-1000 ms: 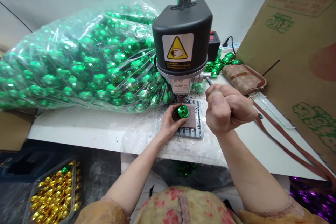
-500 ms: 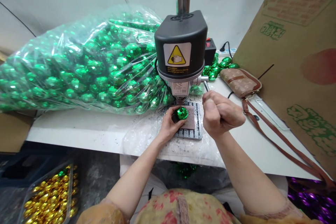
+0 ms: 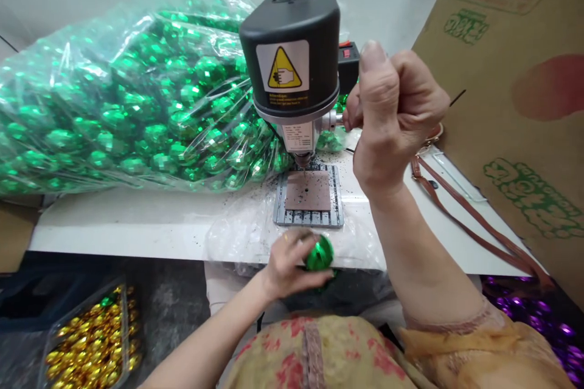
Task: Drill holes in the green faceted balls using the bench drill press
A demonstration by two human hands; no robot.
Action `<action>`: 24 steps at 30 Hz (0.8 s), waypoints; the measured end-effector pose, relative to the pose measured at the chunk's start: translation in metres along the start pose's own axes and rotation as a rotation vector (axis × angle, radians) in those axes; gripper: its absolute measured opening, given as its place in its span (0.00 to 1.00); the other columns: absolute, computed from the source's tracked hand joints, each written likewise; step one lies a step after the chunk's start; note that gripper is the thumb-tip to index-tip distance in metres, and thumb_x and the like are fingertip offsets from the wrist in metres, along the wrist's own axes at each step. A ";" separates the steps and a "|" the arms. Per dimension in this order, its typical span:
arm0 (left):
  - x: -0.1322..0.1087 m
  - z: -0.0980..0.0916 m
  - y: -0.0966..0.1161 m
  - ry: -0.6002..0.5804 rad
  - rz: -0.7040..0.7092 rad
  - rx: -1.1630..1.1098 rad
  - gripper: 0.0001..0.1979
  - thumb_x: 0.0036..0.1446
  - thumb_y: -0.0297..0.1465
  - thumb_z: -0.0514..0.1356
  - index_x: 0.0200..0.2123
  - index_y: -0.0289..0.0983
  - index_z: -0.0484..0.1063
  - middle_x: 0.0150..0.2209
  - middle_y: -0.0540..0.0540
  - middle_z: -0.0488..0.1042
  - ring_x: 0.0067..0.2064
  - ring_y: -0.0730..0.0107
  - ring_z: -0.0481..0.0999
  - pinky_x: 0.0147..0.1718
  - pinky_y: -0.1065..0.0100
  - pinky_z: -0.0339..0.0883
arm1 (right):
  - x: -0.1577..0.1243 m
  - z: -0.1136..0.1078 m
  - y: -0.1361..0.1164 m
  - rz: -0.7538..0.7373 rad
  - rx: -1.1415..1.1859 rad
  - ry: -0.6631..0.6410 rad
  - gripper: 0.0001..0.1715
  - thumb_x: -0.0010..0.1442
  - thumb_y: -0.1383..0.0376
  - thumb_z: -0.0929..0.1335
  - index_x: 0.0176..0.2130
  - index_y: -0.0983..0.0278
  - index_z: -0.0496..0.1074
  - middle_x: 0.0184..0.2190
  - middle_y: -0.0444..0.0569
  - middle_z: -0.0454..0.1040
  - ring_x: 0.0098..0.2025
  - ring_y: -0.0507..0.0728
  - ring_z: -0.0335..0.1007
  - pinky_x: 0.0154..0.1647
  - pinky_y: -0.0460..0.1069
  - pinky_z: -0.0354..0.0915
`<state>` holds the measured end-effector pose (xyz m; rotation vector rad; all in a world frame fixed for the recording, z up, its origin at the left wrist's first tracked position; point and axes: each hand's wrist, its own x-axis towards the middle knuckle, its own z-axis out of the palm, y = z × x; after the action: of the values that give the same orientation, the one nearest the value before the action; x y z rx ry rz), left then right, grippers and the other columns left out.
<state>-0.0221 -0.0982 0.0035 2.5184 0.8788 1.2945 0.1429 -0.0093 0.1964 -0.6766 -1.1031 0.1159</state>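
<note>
My left hand (image 3: 289, 262) is closed round a green faceted ball (image 3: 319, 253), held near the front edge of the white table (image 3: 137, 222). My right hand (image 3: 392, 115) is raised in a fist, gripping the lever of the small bench drill (image 3: 292, 55); the lever itself is mostly hidden by the fingers. Under the drill bit lies a bare brown pad on a slotted metal base (image 3: 309, 193), dotted with dark shavings.
A big clear bag of green faceted balls (image 3: 123, 97) fills the table's left and back. A brown purse strap (image 3: 460, 225) trails along the right. Brown cardboard (image 3: 515, 73) leans at the right. A tray of gold balls (image 3: 86, 334) sits on the floor at lower left.
My left hand has drawn the green ball off the drill pad toward me, to the table's edge. My right hand has swung up with the lever, and the drill bit stands clear of the pad.
</note>
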 end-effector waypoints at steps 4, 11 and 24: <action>-0.027 -0.001 0.024 -0.305 0.390 0.150 0.11 0.58 0.35 0.63 0.45 0.49 0.77 0.39 0.43 0.80 0.35 0.61 0.80 0.33 0.59 0.80 | -0.002 0.002 0.002 -0.021 0.054 0.028 0.27 0.63 0.69 0.66 0.20 0.62 0.47 0.16 0.37 0.48 0.18 0.43 0.50 0.23 0.47 0.50; -0.027 0.028 0.033 -0.142 0.351 0.154 0.14 0.55 0.29 0.58 0.43 0.50 0.77 0.38 0.43 0.81 0.36 0.56 0.79 0.33 0.54 0.81 | -0.003 0.005 0.006 0.008 0.143 0.004 0.26 0.64 0.67 0.65 0.22 0.61 0.46 0.19 0.38 0.46 0.22 0.44 0.41 0.22 0.46 0.49; 0.255 0.180 -0.037 -0.251 -0.427 0.527 0.23 0.63 0.28 0.57 0.62 0.37 0.67 0.68 0.31 0.58 0.73 0.38 0.49 0.68 0.38 0.48 | 0.004 -0.007 0.004 0.053 0.179 -0.197 0.27 0.66 0.61 0.64 0.21 0.63 0.48 0.20 0.38 0.49 0.25 0.42 0.46 0.27 0.44 0.54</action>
<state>0.2183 0.0979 0.0540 2.5458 1.7501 0.6578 0.1523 -0.0073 0.1954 -0.5419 -1.2472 0.3285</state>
